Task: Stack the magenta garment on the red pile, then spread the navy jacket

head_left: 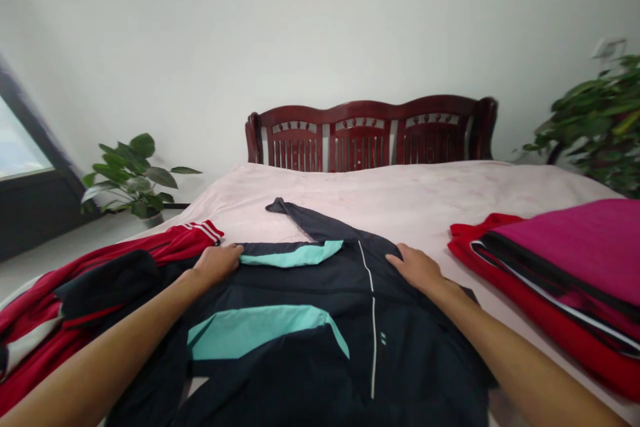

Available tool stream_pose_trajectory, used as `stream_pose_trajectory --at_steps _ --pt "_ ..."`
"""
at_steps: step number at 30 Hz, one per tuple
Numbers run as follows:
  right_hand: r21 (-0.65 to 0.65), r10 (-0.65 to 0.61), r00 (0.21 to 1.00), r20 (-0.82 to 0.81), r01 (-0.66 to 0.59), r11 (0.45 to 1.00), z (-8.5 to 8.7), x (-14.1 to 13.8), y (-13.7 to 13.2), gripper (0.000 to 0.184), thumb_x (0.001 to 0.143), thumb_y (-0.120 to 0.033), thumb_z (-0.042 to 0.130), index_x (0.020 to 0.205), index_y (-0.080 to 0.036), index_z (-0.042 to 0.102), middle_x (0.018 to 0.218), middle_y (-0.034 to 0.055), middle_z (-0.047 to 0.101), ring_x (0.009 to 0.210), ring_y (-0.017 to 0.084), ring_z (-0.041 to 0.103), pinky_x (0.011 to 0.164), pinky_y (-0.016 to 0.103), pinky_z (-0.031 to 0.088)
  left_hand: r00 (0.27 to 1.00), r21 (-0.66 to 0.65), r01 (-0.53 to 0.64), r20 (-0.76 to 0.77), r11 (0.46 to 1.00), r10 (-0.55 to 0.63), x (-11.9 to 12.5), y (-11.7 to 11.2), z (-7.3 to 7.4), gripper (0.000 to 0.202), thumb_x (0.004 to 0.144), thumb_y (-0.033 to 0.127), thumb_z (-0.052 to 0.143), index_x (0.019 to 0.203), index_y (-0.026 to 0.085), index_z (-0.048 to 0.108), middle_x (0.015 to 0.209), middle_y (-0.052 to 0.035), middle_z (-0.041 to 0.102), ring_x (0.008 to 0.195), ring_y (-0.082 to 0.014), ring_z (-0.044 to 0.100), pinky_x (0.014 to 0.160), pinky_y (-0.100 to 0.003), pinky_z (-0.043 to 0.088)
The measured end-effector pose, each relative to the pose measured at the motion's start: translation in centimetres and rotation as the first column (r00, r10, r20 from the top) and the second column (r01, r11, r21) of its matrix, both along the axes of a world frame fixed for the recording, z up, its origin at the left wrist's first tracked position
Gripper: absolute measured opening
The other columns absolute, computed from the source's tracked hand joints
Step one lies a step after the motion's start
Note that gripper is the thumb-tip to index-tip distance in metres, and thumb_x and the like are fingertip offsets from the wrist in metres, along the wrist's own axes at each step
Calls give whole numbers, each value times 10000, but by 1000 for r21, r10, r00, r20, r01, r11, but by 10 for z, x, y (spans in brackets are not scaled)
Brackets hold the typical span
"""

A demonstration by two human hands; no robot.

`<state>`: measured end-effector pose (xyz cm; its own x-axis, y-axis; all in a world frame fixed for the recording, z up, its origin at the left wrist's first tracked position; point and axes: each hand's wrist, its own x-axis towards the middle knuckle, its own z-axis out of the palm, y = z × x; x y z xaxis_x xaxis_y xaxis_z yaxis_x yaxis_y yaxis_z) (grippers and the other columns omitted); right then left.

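Your left hand and right hand lie flat on the navy track jacket, well apart

Neither hand is clamped: your fingers rest open on the cloth, either side of its white piping. The jacket lies spread on the pink bedsheet, between a crumpled red track jacket and a folded magenta-and-red garment. It looks light, soft and slightly slippery, so it will likely drape and slide; the shoulders or hem seem firmest to take hold of, rather than the loose sleeve
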<state>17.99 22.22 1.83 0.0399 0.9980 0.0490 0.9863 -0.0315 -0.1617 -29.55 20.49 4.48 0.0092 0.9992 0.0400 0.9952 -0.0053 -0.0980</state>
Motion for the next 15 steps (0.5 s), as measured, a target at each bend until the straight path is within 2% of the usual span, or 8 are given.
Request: stream_pose_trajectory --at_steps 2,5,7,8,10,11,12,15 --pt "70 19 999 38 -22 997 4 3 1 401 951 -494 376 1109 -215 615 1042 127 707 963 284 660 730 347 443 995 69 -86 51 994 83 -1 15 14 252 902 281 422 1038 189 614 1006 -139 693 944 -311 678 776 -420 508" --pt "235 -79 995 61 63 970 21 15 11 450 960 -537 327 1126 -243 624 1010 119 707 920 288 656 697 350 435 969 189 -220 155 957 192 2 45 38 402 956 287 249 1160 117 551 947 -180 692 964 -332 668 775 -439 509" --pt "282 -166 983 72 140 949 30 23 20 429 964 -489 350 1159 -222 624 1078 144 690 971 307 638 743 383 443 959 267 -238 219 934 182 10 61 47 463 972 296 204 1314 91 440 1134 -214 651 1104 -318 621 863 -437 494" --pt "281 -200 976 85 169 945 32 26 23 409 956 -451 391 1180 -199 622 1126 166 672 1016 323 622 785 408 444 958 304 -232 238 924 162 16 65 49 497 976 329 226 1394 90 352 1273 -229 584 1197 -310 569 922 -433 476" --pt "270 -211 971 112 175 947 31 29 22 402 921 -371 480 1232 -149 604 1217 207 625 1113 353 573 881 463 426 953 339 -162 296 927 59 30 62 44 636 960 402 327 1491 88 175 1490 -251 372 1357 -318 418 1038 -454 403" --pt "271 -171 979 112 136 953 28 28 18 416 907 -340 505 1258 -133 592 1253 213 604 1151 359 548 924 480 410 944 328 -100 329 939 -15 37 54 39 690 945 425 371 1503 85 149 1532 -249 307 1397 -325 359 1079 -470 362" --pt "278 -100 991 91 71 958 23 24 11 422 904 -317 507 1275 -131 584 1280 205 591 1179 353 530 961 484 397 927 301 -24 363 953 -92 43 43 33 692 934 440 393 1496 88 198 1537 -234 314 1406 -325 344 1104 -476 334" --pt "295 227 970 -85 -193 936 8 3 -24 386 931 -301 444 1259 -183 611 1292 125 607 1195 283 531 1021 426 395 853 131 229 450 964 -264 56 -4 15 505 937 489 370 1288 175 552 1345 -112 593 1272 -265 513 1096 -400 370"
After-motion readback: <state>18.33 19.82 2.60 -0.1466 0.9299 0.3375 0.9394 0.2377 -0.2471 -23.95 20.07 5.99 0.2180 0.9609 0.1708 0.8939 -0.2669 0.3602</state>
